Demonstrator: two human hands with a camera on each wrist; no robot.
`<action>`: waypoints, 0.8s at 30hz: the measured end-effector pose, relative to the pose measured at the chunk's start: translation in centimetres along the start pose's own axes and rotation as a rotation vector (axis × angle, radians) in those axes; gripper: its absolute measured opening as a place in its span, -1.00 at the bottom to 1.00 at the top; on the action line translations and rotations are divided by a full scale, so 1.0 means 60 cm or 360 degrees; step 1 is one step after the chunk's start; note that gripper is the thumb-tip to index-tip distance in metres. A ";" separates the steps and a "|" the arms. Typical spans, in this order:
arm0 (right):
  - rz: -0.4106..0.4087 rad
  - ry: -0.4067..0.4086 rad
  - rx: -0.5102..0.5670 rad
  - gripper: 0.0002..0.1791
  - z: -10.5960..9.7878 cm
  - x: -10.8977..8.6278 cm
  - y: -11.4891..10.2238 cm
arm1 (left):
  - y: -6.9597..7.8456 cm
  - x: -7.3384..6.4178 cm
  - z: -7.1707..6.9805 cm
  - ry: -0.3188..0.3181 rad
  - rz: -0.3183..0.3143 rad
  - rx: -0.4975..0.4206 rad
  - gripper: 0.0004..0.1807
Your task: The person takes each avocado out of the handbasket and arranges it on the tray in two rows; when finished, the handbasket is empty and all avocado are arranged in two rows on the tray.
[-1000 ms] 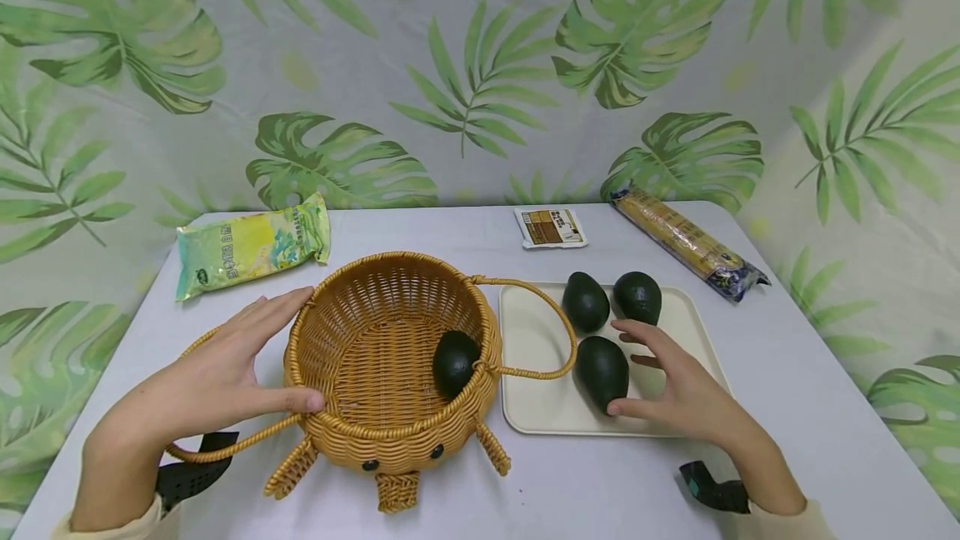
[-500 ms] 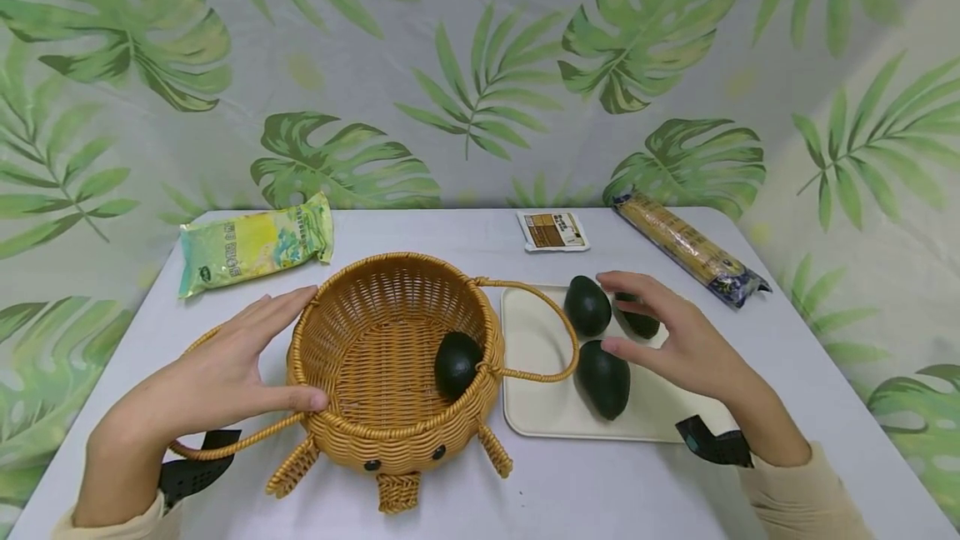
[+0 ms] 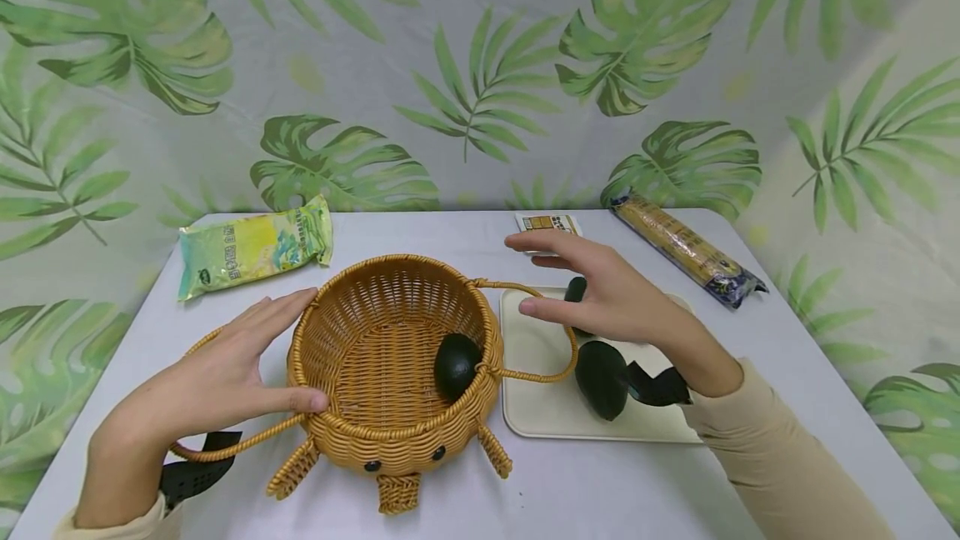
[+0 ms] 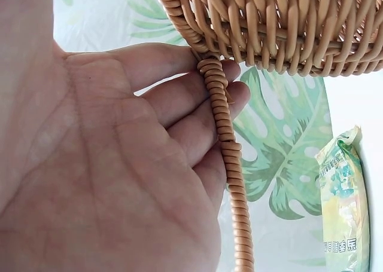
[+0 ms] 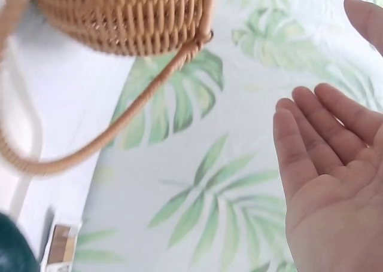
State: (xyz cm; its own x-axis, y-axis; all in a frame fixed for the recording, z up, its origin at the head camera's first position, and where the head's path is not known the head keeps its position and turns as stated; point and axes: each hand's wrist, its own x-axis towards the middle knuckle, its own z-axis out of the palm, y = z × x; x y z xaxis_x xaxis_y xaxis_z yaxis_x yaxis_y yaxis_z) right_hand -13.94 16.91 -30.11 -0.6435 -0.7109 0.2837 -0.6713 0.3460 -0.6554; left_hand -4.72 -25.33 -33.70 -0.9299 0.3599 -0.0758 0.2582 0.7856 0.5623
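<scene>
In the head view a wicker basket (image 3: 397, 440) with looped handles and small dark eyes holds one dark avocado (image 3: 456, 367) against its right inner wall. My left hand (image 3: 217, 377) rests at the basket's left rim, fingers extended and thumb on the near edge; in the left wrist view its fingers (image 4: 179, 98) lie behind the handle (image 4: 230, 158). My right hand (image 3: 592, 290) hovers above the cream tray (image 3: 540, 419), fingers spread and nothing in its palm. An avocado (image 3: 602, 380) lies on the tray below the wrist; another (image 3: 576, 291) is partly hidden by that hand.
A green-yellow packet (image 3: 255, 248) lies at the back left. Behind my right hand is a small white-brown packet (image 3: 543, 223), partly covered. A long clear-wrapped pack (image 3: 682, 248) lies at the back right. The basket's right handle (image 3: 536, 376) overhangs the tray.
My right hand has risen off the near tray avocado and moved left and away over the tray toward the basket. It now hides the back-right avocado. The left hand and basket stay put.
</scene>
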 end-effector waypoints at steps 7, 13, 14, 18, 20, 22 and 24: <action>-0.0105 -0.0135 0.0033 -0.30 0.027 0.057 -0.015 | 0.001 0.000 0.000 0.0004 0.0000 0.0006 0.32; -0.0143 -0.0288 -0.0027 -0.27 0.054 0.099 -0.034 | 0.001 0.001 -0.001 0.0003 0.0002 0.0001 0.32; -0.0141 -0.0319 -0.0041 -0.28 0.058 0.105 -0.037 | 0.001 0.001 -0.001 0.0005 0.0006 -0.0004 0.32; -0.0129 -0.0430 -0.0117 -0.27 0.073 0.125 -0.042 | 0.004 0.001 0.000 0.0023 0.0030 -0.0020 0.27; -0.0113 -0.0481 -0.0155 -0.25 0.080 0.133 -0.044 | 0.005 0.000 0.000 0.0031 0.0039 -0.0026 0.25; -0.0098 -0.0532 -0.0192 -0.24 0.088 0.140 -0.044 | 0.007 0.001 0.000 0.0035 0.0039 -0.0026 0.23; -0.0088 -0.0578 -0.0221 -0.24 0.096 0.147 -0.043 | 0.007 0.001 0.000 0.0033 0.0034 -0.0022 0.23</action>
State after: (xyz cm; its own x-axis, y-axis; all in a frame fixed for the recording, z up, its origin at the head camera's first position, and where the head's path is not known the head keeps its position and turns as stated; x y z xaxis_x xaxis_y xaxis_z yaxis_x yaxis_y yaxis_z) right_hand -15.77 6.20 -29.94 -0.4497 -0.8926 0.0330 -0.7607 0.3633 -0.5379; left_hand -4.68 -25.00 -33.47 -0.9295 0.3659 -0.0467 0.2744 0.7706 0.5752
